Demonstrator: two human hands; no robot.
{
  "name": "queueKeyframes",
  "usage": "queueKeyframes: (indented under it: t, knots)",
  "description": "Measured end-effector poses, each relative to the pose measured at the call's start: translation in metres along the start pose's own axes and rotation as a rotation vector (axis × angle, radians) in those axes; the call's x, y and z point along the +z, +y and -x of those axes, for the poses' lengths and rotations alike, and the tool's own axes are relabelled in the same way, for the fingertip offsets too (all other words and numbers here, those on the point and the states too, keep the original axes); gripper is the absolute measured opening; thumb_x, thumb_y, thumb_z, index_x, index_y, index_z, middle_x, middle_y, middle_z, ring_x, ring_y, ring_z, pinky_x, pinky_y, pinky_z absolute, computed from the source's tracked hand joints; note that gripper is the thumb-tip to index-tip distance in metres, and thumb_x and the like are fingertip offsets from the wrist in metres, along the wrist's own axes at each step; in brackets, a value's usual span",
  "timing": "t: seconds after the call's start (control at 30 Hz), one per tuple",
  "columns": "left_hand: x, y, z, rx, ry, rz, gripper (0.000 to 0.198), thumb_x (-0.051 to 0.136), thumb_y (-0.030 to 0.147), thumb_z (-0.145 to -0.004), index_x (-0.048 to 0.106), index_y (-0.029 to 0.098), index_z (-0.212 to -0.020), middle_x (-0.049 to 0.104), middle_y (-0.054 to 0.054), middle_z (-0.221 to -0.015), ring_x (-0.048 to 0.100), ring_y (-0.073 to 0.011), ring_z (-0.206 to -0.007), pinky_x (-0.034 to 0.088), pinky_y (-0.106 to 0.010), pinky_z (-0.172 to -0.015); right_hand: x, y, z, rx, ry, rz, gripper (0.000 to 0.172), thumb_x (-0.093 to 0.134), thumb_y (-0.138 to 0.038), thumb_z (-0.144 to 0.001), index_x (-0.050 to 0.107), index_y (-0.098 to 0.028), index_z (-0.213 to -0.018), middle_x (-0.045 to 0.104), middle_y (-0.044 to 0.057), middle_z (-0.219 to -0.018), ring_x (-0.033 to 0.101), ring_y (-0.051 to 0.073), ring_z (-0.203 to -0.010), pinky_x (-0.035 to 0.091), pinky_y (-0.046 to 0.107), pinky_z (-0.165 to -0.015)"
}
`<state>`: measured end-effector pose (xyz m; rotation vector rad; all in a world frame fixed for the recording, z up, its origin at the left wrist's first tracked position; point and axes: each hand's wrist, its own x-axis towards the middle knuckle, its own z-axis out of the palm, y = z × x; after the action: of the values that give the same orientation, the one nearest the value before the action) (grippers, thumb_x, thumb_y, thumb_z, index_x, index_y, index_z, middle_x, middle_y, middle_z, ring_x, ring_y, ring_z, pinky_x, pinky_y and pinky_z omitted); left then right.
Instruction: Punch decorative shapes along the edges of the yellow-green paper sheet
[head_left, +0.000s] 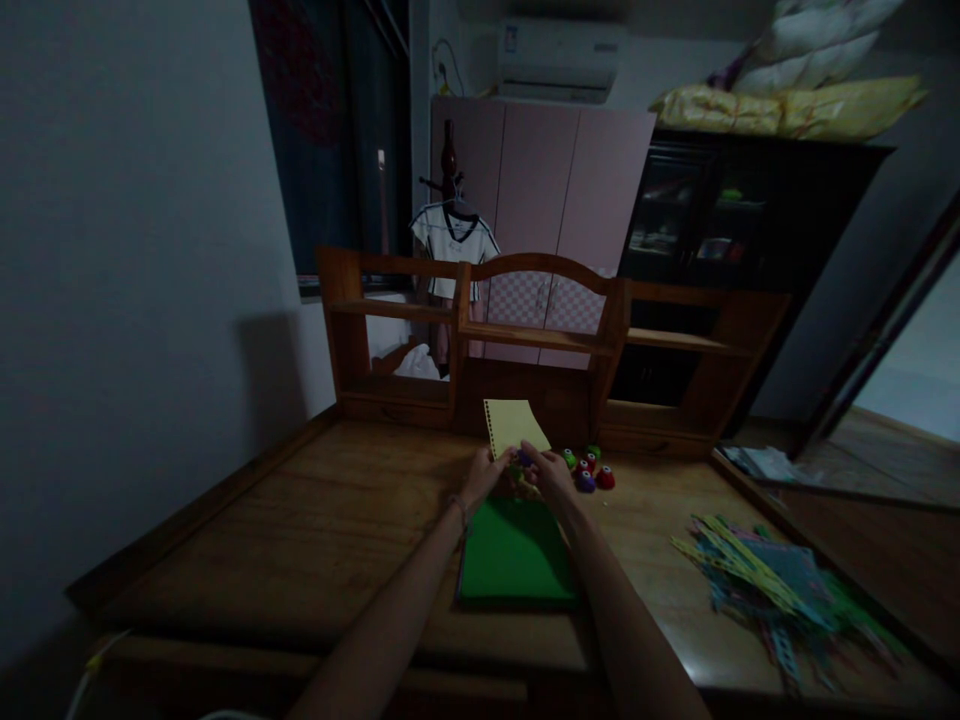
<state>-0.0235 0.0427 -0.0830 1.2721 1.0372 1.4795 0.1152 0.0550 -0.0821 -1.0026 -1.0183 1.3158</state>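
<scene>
My left hand (484,474) and my right hand (549,472) are close together above the desk, past the far edge of a green folder (517,555). Between their fingertips is a small purple object (524,457), pinched by the right hand. The left fingers are pressed together at the near edge of a pale yellow sheet (514,424) with punched holes down its left side. Just right of the right hand sit several small red, green and purple pieces (586,480) with eye-like dots. Something green and tan lies partly hidden beneath the hands.
A pile of yellow, blue and green strips (757,570) lies on the desk's right side. Wooden shelves (536,338) rise along the back edge. Raised rims border the wooden desktop (322,510) at left and right.
</scene>
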Motion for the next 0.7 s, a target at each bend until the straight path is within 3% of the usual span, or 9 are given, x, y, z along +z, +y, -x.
queueKeyframes:
  t: [0.2, 0.5, 0.7]
  knots:
    - [0.0, 0.0, 0.001, 0.006, -0.063, 0.014, 0.037, 0.067, 0.042, -0.073, 0.068, 0.009, -0.088, 0.071, -0.009, -0.077, 0.064, -0.0166, -0.056, 0.05, -0.024, -0.05, -0.001, 0.005, -0.006, 0.002, 0.021, -0.005, 0.035, 0.083, -0.039, -0.055, 0.059, -0.015, -0.062, 0.058, 0.001, -0.055, 0.053, 0.01, -0.044, 0.044, 0.02, -0.041]
    - [0.002, -0.005, -0.001, 0.021, -0.088, 0.04, 0.037, 0.068, 0.041, -0.072, 0.068, 0.008, -0.088, 0.072, -0.009, -0.08, 0.065, -0.0169, -0.061, 0.051, -0.024, -0.052, -0.003, 0.001, 0.001, -0.089, -0.011, 0.036, 0.037, 0.081, -0.042, -0.056, 0.056, -0.015, -0.059, 0.052, -0.001, -0.047, 0.044, 0.008, -0.038, 0.032, 0.02, -0.035]
    - [0.004, -0.006, 0.001, 0.021, -0.082, 0.083, 0.042, 0.069, 0.043, -0.072, 0.068, 0.009, -0.095, 0.072, -0.012, -0.089, 0.067, -0.0216, -0.081, 0.052, -0.029, -0.072, -0.001, -0.003, 0.004, -0.062, 0.003, 0.049, 0.038, 0.08, -0.044, -0.055, 0.055, -0.015, -0.057, 0.05, -0.002, -0.044, 0.042, 0.008, -0.038, 0.03, 0.021, -0.036]
